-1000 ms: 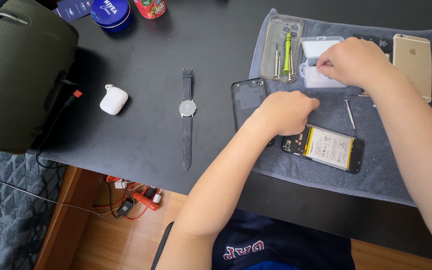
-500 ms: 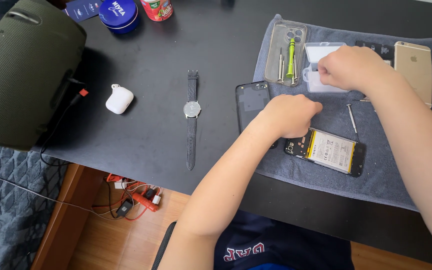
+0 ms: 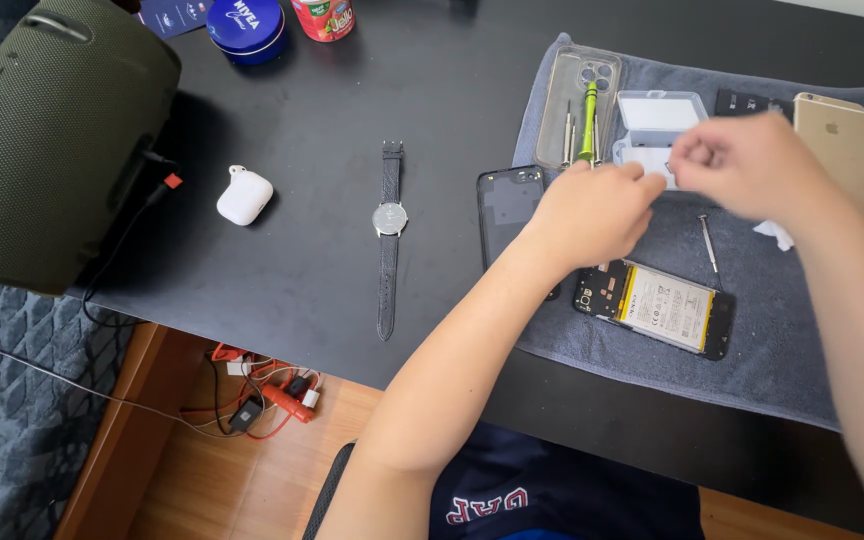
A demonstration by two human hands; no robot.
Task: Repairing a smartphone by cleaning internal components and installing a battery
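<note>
We start with the wide black desk (image 3: pixel 372 100), bearing at its left a big olive-green fabric speaker (image 3: pixel 47 140) and at its right a grey-blue cloth mat (image 3: pixel 752 370) on which the work lies. On the mat sit a clear plastic phone case (image 3: pixel 557 105) holding a green-handled screwdriver (image 3: pixel 588 120), a gold smartphone lying face down (image 3: pixel 832 140), a black phone back cover (image 3: pixel 508 205) at the mat's left edge, and an opened black phone with its yellow-and-white battery exposed (image 3: pixel 657 305), long axis running left to right and tilted slightly down to the right. Off the mat lie a black-strapped wristwatch (image 3: pixel 389 235), stretched away from us, and a white earbud case (image 3: pixel 244 195). Our left hand (image 3: pixel 597 215) is loosely curled, knuckles up, just above the opened phone's left end and nearer to it; what it grips, if anything, we cannot tell. Our right hand (image 3: pixel 737 165) is blurred, fingers pinched together over a small clear plastic parts box (image 3: pixel 657 120), close beside the left without touching. A thin metal screwdriver (image 3: pixel 709 243) lies between the right hand and the opened phone, which sits toward us from both hands.
</note>
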